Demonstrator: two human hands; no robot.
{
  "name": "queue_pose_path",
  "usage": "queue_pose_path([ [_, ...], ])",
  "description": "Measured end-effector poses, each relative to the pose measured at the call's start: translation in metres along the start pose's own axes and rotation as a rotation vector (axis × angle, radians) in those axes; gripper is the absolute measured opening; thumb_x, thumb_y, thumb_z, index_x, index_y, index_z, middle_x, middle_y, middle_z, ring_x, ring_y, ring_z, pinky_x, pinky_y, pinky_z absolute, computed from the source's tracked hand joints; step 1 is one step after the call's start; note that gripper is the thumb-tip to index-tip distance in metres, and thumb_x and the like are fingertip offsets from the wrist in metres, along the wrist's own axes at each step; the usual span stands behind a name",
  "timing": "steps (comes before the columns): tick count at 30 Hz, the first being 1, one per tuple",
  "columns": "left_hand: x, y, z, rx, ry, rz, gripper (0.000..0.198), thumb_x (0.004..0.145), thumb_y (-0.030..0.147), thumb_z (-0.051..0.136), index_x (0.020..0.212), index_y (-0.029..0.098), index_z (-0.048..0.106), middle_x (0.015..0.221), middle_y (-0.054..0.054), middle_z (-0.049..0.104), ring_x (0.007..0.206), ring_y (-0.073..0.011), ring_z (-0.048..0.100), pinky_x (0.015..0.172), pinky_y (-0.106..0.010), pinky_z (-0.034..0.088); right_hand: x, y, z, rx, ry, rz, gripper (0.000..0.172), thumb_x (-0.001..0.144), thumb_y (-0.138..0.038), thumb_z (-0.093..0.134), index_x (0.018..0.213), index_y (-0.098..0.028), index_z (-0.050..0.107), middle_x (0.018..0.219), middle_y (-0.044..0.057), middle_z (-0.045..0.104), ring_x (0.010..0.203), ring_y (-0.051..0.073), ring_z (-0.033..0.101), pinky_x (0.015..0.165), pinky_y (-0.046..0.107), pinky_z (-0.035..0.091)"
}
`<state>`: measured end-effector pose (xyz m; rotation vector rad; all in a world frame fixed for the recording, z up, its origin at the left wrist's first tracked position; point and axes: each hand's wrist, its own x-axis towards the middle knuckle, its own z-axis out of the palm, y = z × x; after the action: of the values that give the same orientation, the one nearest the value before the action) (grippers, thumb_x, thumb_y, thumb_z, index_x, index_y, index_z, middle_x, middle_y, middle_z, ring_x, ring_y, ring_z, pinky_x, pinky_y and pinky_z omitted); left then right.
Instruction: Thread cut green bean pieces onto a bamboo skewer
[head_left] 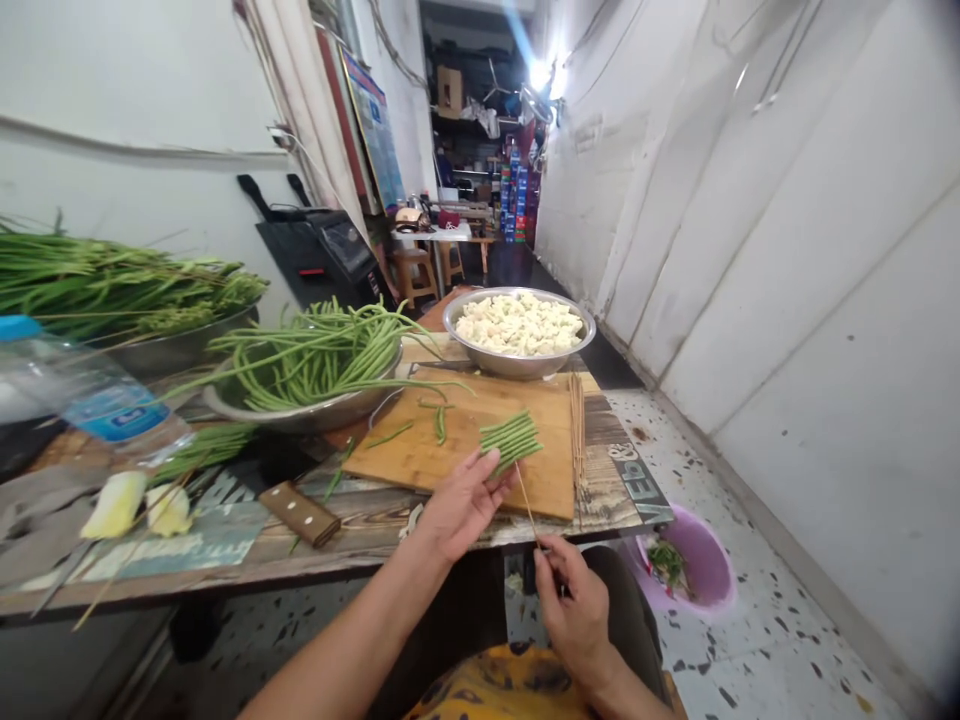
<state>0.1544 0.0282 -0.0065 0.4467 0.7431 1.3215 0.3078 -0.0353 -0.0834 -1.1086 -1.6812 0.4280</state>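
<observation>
My left hand (463, 508) holds a flat row of cut long bean pieces (511, 438) over the front of the wooden cutting board (525, 392). My right hand (574, 602) pinches a thin wooden skewer (528, 503) below the board's front edge. The skewer slants up to the near side of the bean row; whether its tip has gone in cannot be made out. A few loose bean pieces (440, 425) lie on the board. More skewers (577, 430) are lined up along its right edge.
A steel bowl of long beans (322, 365) stands left of the board, a basin of cauliflower (517, 325) behind it. A wooden knife handle (300, 513), a water bottle (124, 405) and leafy greens (120, 290) are farther left. A purple bin (712, 570) is on the floor at right.
</observation>
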Motion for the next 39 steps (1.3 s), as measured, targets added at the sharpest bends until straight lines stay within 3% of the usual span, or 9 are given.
queue_pose_path([
  [4, -0.002, -0.016, 0.014, -0.161, 0.066, 0.085, 0.020, 0.069, 0.018, 0.071, 0.087, 0.013, 0.063, 0.092, -0.006, 0.070, 0.089, -0.0164, 0.065, 0.087, -0.029, 0.051, -0.008, -0.001, 0.010, 0.081, -0.052, 0.046, 0.018, 0.088, -0.022, 0.046, 0.101, -0.017, 0.057, 0.069, 0.001, 0.066, 0.056, 0.011, 0.061, 0.055, 0.020, 0.048],
  [7, -0.002, -0.025, 0.020, -0.158, 0.117, 0.103, 0.022, 0.063, 0.014, 0.074, 0.083, 0.012, 0.065, 0.088, -0.006, 0.071, 0.084, -0.0158, 0.067, 0.084, -0.028, 0.052, -0.012, 0.000, 0.015, 0.139, -0.117, 0.125, 0.021, 0.089, -0.027, 0.044, 0.102, -0.016, 0.056, 0.060, -0.002, 0.060, 0.050, 0.011, 0.056, 0.050, 0.020, 0.045],
  [11, -0.003, -0.029, 0.020, -0.040, 0.073, 0.012, 0.025, 0.061, 0.019, 0.078, 0.082, 0.011, 0.065, 0.083, -0.008, 0.071, 0.082, -0.0193, 0.068, 0.077, -0.028, 0.054, -0.009, 0.000, 0.015, 0.239, -0.176, 0.256, 0.025, 0.091, -0.034, 0.041, 0.099, -0.016, 0.057, 0.054, -0.004, 0.051, 0.046, 0.010, 0.049, 0.044, 0.019, 0.040],
  [14, -0.004, -0.030, 0.020, -0.046, 0.077, -0.037, 0.024, 0.065, 0.024, 0.076, 0.082, 0.010, 0.065, 0.084, -0.010, 0.071, 0.085, -0.0197, 0.067, 0.074, -0.026, 0.055, -0.003, -0.005, 0.015, 0.305, -0.148, 0.319, 0.027, 0.091, -0.035, 0.040, 0.098, -0.016, 0.057, 0.051, -0.007, 0.044, 0.044, 0.009, 0.044, 0.043, 0.019, 0.037],
  [19, -0.003, -0.034, 0.025, -0.017, 0.158, 0.004, 0.021, 0.068, 0.024, 0.074, 0.081, 0.011, 0.065, 0.080, -0.009, 0.071, 0.081, -0.0177, 0.067, 0.068, -0.023, 0.055, 0.001, -0.010, 0.016, 0.320, -0.110, 0.328, 0.030, 0.090, -0.036, 0.041, 0.099, -0.014, 0.060, 0.051, -0.006, 0.042, 0.043, 0.008, 0.038, 0.042, 0.019, 0.033],
  [25, -0.004, -0.036, 0.029, 0.098, 0.144, -0.010, 0.030, 0.059, 0.029, 0.079, 0.078, 0.011, 0.065, 0.074, -0.009, 0.071, 0.074, -0.0192, 0.068, 0.065, -0.025, 0.054, 0.004, -0.011, 0.015, 0.232, -0.103, 0.267, 0.038, 0.091, -0.035, 0.037, 0.108, -0.011, 0.061, 0.051, -0.004, 0.046, 0.045, 0.010, 0.042, 0.043, 0.021, 0.037],
  [33, -0.002, -0.041, 0.032, 0.128, 0.102, -0.031, 0.028, 0.059, 0.030, 0.079, 0.074, 0.010, 0.066, 0.070, -0.009, 0.070, 0.070, -0.0189, 0.068, 0.064, -0.025, 0.055, 0.007, -0.017, 0.013, 0.258, -0.081, 0.289, 0.036, 0.092, -0.033, 0.036, 0.105, -0.012, 0.062, 0.053, -0.005, 0.040, 0.044, 0.008, 0.036, 0.042, 0.019, 0.032],
  [39, 0.005, -0.036, 0.033, 0.228, 0.099, -0.161, 0.023, 0.066, 0.031, 0.074, 0.073, 0.010, 0.065, 0.070, -0.010, 0.070, 0.060, -0.0152, 0.066, 0.035, -0.013, 0.038, 0.008, -0.016, 0.012, 0.345, -0.107, 0.332, 0.036, 0.092, -0.035, 0.036, 0.104, -0.012, 0.061, 0.051, -0.007, 0.034, 0.043, 0.008, 0.033, 0.041, 0.019, 0.030],
])
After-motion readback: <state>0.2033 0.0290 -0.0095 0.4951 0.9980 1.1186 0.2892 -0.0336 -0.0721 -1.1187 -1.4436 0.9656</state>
